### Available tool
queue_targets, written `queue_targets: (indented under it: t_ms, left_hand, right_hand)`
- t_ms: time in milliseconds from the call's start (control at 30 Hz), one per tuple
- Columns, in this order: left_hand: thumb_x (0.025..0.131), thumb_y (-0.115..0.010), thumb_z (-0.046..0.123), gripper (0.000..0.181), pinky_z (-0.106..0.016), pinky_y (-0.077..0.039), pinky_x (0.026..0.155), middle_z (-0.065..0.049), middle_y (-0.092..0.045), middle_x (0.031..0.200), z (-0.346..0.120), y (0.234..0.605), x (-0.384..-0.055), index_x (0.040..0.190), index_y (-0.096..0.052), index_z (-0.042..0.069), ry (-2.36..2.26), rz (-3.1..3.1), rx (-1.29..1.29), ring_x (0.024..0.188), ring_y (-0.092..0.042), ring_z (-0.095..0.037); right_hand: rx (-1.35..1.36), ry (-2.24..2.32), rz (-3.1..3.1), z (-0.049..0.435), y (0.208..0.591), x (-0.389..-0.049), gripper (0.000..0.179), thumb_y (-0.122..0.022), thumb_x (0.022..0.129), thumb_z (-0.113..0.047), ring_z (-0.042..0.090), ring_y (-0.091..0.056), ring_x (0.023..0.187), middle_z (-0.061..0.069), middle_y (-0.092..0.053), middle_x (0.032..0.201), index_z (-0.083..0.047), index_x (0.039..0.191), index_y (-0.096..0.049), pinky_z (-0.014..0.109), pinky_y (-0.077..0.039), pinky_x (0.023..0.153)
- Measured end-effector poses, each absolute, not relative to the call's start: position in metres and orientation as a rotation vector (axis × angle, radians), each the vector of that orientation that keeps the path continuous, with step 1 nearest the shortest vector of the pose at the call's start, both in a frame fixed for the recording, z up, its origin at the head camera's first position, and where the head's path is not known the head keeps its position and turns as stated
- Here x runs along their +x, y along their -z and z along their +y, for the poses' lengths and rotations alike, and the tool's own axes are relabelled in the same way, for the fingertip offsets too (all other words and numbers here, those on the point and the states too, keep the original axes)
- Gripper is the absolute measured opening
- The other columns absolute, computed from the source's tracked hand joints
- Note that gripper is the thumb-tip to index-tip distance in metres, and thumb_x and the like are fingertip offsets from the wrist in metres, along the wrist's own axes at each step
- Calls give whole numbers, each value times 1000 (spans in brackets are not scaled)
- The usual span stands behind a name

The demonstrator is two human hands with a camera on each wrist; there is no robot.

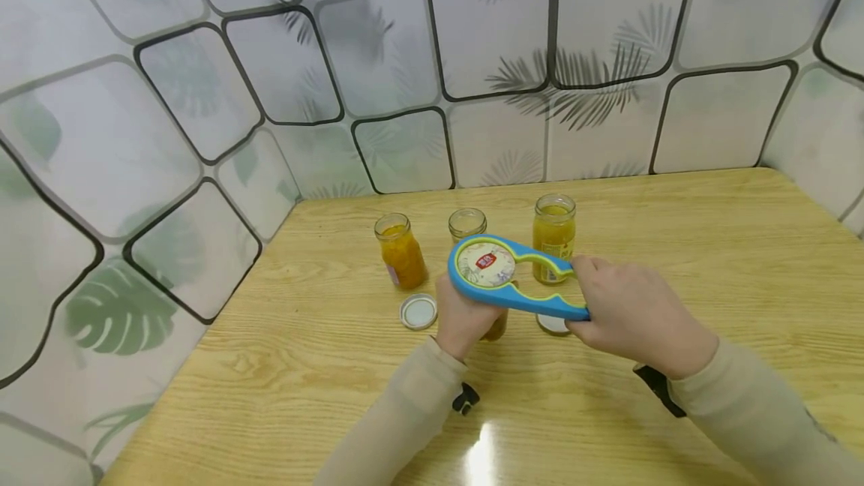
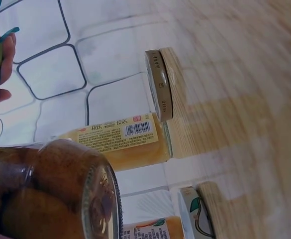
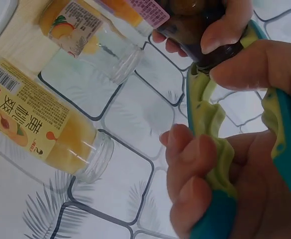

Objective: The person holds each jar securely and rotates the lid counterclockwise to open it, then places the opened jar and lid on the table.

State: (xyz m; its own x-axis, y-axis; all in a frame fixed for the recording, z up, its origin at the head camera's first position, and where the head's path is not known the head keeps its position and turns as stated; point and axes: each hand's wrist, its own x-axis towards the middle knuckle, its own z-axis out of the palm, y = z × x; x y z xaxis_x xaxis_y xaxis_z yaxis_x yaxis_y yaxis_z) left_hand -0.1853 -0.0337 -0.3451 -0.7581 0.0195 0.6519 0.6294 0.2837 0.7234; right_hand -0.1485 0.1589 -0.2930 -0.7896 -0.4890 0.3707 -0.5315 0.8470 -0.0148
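Note:
My left hand (image 1: 464,321) grips a glass jar (image 2: 46,194) with dark brown, rounded contents, raised off the table in the left wrist view. Its patterned lid (image 1: 487,265) sits inside the ring of a blue and lime-green jar opener (image 1: 526,301). My right hand (image 1: 634,317) is wrapped around the opener's two handles, which spread apart toward that hand. In the right wrist view, the toothed inner edges (image 3: 215,124) of the opener show between thumb and fingers, and the left hand's fingers (image 3: 230,25) wrap the jar near its lid.
Behind the hands stand three lidless jars: an orange one (image 1: 403,257) at left, another (image 1: 467,223) in the middle, partly hidden, and a yellow one (image 1: 555,235) at right. Two loose lids (image 1: 418,312) lie on the wooden table (image 1: 304,366). A patterned wall (image 1: 499,133) borders the table.

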Motion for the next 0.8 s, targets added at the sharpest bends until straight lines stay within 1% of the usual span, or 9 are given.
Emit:
queue_targets:
  t_ms: [133, 333, 600, 800]
  left_hand:
    - [58, -76, 4, 49, -27, -48, 75, -12, -65, 90, -36, 346, -186, 103, -57, -3, 1533, -2013, -600, 85, -61, -19]
    - [56, -74, -1, 53, -29, -47, 78, -15, -63, 94, -38, 345, -185, 105, -55, -5, 1551, -2003, -666, 88, -60, -21]
    - [57, -73, -10, 59, -34, -44, 85, -22, -57, 101, -40, 342, -180, 111, -49, -8, 1850, -1992, -934, 94, -55, -21]
    - [56, -72, -13, 61, -34, -43, 85, -24, -56, 103, -39, 339, -178, 112, -48, -9, 1891, -2004, -957, 95, -54, -19]
  right_hand:
    - [783, -169, -2658, 158, 293, -148, 35, -72, 63, -25, 10, -30, 40, -4, -33, 54, -3, 75, -48, 23, -25, 34]
    - [898, -131, -2539, 163, 293, -151, 41, -76, 60, -26, 6, -28, 38, -6, -33, 52, -1, 76, -49, 21, -26, 33]
    - [1006, -176, -2460, 182, 288, -160, 40, -75, 53, -20, 5, -26, 41, -9, -36, 55, -5, 83, -52, 22, -25, 36]
    - [1025, -177, -2493, 186, 284, -162, 40, -75, 54, -20, 5, -28, 42, -9, -40, 57, -5, 85, -54, 22, -27, 38]
